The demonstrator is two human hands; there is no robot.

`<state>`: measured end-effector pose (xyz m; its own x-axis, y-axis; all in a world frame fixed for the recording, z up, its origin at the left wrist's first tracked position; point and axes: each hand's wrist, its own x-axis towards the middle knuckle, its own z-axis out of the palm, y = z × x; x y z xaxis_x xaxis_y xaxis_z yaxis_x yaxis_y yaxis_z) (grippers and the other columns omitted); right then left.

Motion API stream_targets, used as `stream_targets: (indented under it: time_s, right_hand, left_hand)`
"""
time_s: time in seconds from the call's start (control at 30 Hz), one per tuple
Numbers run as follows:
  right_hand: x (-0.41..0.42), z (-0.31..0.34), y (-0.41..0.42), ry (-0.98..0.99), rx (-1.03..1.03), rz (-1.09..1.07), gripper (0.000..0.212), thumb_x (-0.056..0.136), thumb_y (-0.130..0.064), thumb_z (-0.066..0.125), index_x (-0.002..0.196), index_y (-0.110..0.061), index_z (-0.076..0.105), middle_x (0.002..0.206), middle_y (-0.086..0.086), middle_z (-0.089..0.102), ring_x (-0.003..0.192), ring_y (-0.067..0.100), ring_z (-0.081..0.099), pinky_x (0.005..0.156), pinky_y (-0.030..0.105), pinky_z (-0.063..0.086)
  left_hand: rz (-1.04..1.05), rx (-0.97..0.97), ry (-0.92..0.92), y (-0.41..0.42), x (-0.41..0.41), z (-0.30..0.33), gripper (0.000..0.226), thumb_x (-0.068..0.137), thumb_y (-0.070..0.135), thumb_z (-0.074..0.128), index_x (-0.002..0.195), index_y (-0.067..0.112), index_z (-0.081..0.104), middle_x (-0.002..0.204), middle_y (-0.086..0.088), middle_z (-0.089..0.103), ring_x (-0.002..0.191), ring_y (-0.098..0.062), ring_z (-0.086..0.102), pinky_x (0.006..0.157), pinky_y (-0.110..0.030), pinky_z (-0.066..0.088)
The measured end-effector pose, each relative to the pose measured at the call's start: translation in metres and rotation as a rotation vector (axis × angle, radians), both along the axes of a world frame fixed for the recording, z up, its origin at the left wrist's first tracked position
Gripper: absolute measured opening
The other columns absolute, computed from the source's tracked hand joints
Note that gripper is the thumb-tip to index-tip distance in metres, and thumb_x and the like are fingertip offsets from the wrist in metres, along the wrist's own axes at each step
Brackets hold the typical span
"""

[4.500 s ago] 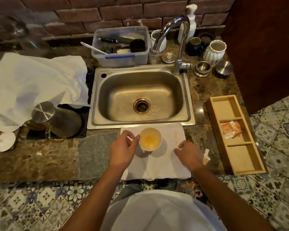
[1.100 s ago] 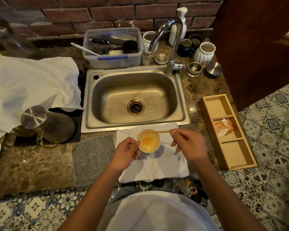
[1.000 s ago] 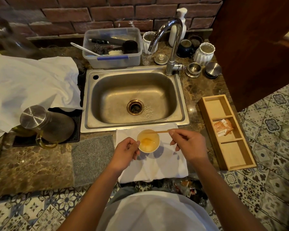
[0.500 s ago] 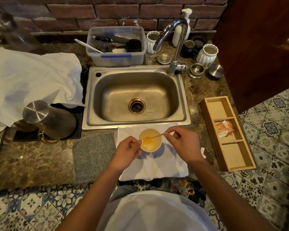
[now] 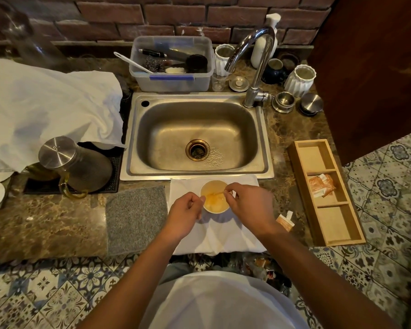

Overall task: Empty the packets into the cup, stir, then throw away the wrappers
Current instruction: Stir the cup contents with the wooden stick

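Pinched between thumb and fingertips of the right hand is a thin wooden stir stick, its far end dipped into the orange liquid in the small white cup. The left hand is curled against the cup's left wall, thumb and fingers closed on its rim. The cup stands on a folded white cloth at the counter's front edge, just in front of the steel sink.

Most of the stick is hidden by the right fingers, and its submerged tip is blurred. An opened orange wrapper lies on the marble counter just right of the right wrist, partly covered by the forearm; any print on it is too small to read. Two more orange packets sit in the middle compartment of the wooden tray to the right, their lettering illegible.

A grey scrub pad lies left of the cloth. A clear plastic tub of utensils behind the sink carries a strip of blue tape with no visible writing.
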<state>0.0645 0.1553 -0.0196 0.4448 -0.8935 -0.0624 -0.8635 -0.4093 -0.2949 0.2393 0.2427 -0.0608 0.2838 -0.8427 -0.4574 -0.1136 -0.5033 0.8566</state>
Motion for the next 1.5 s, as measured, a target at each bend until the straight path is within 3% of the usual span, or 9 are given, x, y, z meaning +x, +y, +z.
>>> stream_targets:
  time_s: [0.27, 0.43, 0.6, 0.83, 1.2, 1.33, 1.5]
  right_hand:
    - [-0.007, 0.003, -0.001, 0.046, 0.078, 0.027, 0.022, 0.096, -0.044, 0.058, 0.103, -0.03, 0.073, 0.082, -0.004, 0.078, 0.076, 0.019, 0.072, 0.063, 0.028, 0.054]
    - [-0.005, -0.003, 0.006, -0.021, 0.174, 0.051, 0.019, 0.094, -0.043, 0.062, 0.103, -0.03, 0.074, 0.086, -0.004, 0.077, 0.08, 0.018, 0.07, 0.066, 0.03, 0.055]
    - [0.008, -0.007, 0.001, -0.065, 0.153, 0.02, 0.019, 0.094, -0.044, 0.063, 0.101, -0.031, 0.074, 0.086, -0.004, 0.077, 0.08, 0.019, 0.07, 0.063, 0.026, 0.045]
    - [0.003, 0.0, -0.006, 0.007, 0.089, 0.062, 0.018, 0.097, -0.038, 0.056, 0.099, -0.024, 0.067, 0.081, 0.001, 0.076, 0.074, 0.025, 0.07, 0.063, 0.034, 0.056]
    - [0.01, 0.002, 0.006, -0.084, 0.271, 0.046, 0.009, 0.091, -0.029, 0.064, 0.092, -0.023, 0.07, 0.078, 0.001, 0.072, 0.077, 0.025, 0.067, 0.062, 0.031, 0.045]
    - [0.019, 0.0, -0.001, -0.116, 0.271, 0.015, 0.01, 0.093, -0.033, 0.064, 0.094, -0.025, 0.071, 0.082, 0.001, 0.074, 0.079, 0.024, 0.067, 0.069, 0.035, 0.054]
    - [0.017, 0.001, -0.011, -0.062, 0.161, 0.005, 0.014, 0.096, -0.035, 0.058, 0.097, -0.023, 0.066, 0.087, 0.003, 0.075, 0.082, 0.028, 0.068, 0.067, 0.034, 0.051]
  left_hand:
    - [-0.008, -0.026, 0.024, 0.002, -0.002, 0.001, 0.034, 0.104, 0.029, 0.056, 0.083, 0.003, 0.056, 0.057, 0.004, 0.055, 0.046, -0.002, 0.044, 0.048, -0.015, 0.037]
    - [-0.001, -0.03, 0.019, 0.001, -0.002, -0.002, 0.034, 0.104, 0.03, 0.056, 0.082, 0.004, 0.056, 0.058, 0.003, 0.056, 0.047, -0.003, 0.045, 0.049, -0.016, 0.037]
    - [0.005, -0.025, 0.02, 0.001, -0.002, -0.005, 0.032, 0.104, 0.029, 0.056, 0.077, 0.01, 0.055, 0.057, 0.003, 0.057, 0.046, -0.003, 0.045, 0.049, -0.016, 0.037]
    - [0.043, -0.045, 0.052, 0.001, -0.006, -0.005, 0.031, 0.104, 0.027, 0.056, 0.075, 0.015, 0.054, 0.053, 0.007, 0.056, 0.046, -0.001, 0.046, 0.046, -0.012, 0.037]
    - [0.046, -0.043, 0.056, 0.001, -0.008, -0.001, 0.031, 0.105, 0.026, 0.055, 0.081, 0.006, 0.054, 0.056, 0.003, 0.056, 0.047, -0.002, 0.047, 0.049, -0.012, 0.039]
    - [0.05, -0.044, 0.047, 0.001, -0.01, 0.0, 0.032, 0.105, 0.026, 0.054, 0.081, 0.005, 0.053, 0.056, 0.003, 0.055, 0.047, -0.002, 0.046, 0.049, -0.012, 0.038]
    - [0.051, -0.05, 0.05, 0.001, -0.008, 0.0, 0.032, 0.105, 0.024, 0.054, 0.081, 0.002, 0.053, 0.057, 0.002, 0.055, 0.049, -0.003, 0.046, 0.05, -0.012, 0.04]
